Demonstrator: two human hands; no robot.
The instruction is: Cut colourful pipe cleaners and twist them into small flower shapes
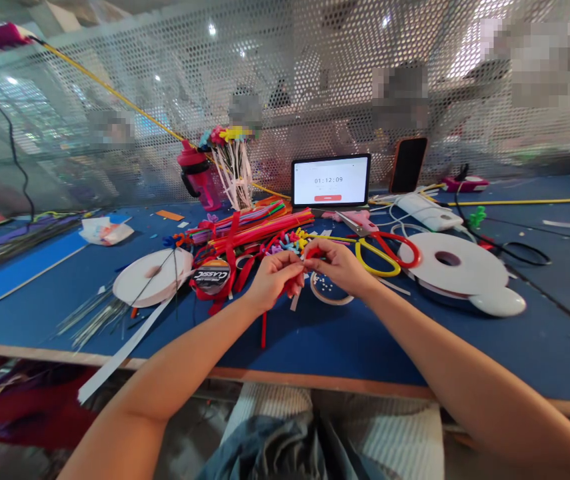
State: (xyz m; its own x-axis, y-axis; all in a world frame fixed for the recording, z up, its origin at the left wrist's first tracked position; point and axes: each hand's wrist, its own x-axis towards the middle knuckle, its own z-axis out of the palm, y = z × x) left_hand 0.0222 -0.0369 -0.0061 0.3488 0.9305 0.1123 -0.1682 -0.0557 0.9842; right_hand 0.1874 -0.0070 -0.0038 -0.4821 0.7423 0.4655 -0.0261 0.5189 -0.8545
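Our left hand (277, 277) and right hand (333, 263) pinch almost tip to tip; what's clamped, we can't tell. Red stem (263, 330) points toward us, below left.

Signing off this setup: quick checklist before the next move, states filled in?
1. Hands together over the table: ok, left hand meets right hand.
2. Something pinched between them: cannot tell, too small.
3. White bits inside the white ring: ok.
4. Pink scissors out of both hands: ok.
5. Tablet timer readable: ok, 01:12:09.
6. White ribbon kept on the table: not ok, overhangs front edge.
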